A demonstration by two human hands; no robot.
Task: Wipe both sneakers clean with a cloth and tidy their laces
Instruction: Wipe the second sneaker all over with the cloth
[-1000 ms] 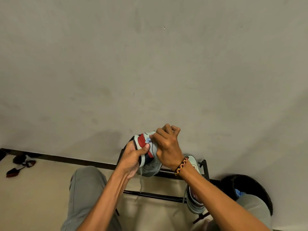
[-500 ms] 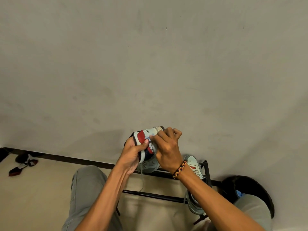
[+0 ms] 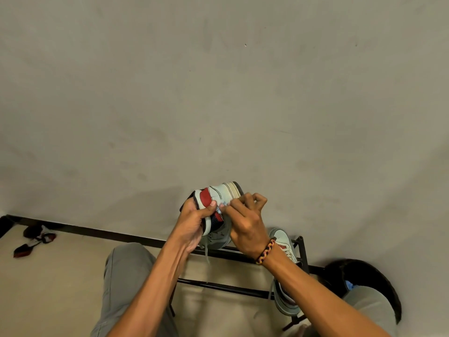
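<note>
Pale-blue cloth point(image 3: 221, 207) pinched in right hand point(image 3: 245, 222) grip, rubbing the red-white sneaker point(image 3: 216, 203) clamped by left hand point(image 3: 192, 222) above the rack point(image 3: 243, 289). Second sneaker point(image 3: 283, 242) waits on rack. Advice: short firm strokes, brace the heel.

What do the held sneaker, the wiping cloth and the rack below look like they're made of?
Held sneaker: smooth white and red panels with stitch lines, probably leather or synthetic, matte; pale rubber-looking sole edge. Cloth: a small light-blue scrap, mostly hidden by the right hand; material unclear. Rack: thin black tubes, likely painted metal.
</note>
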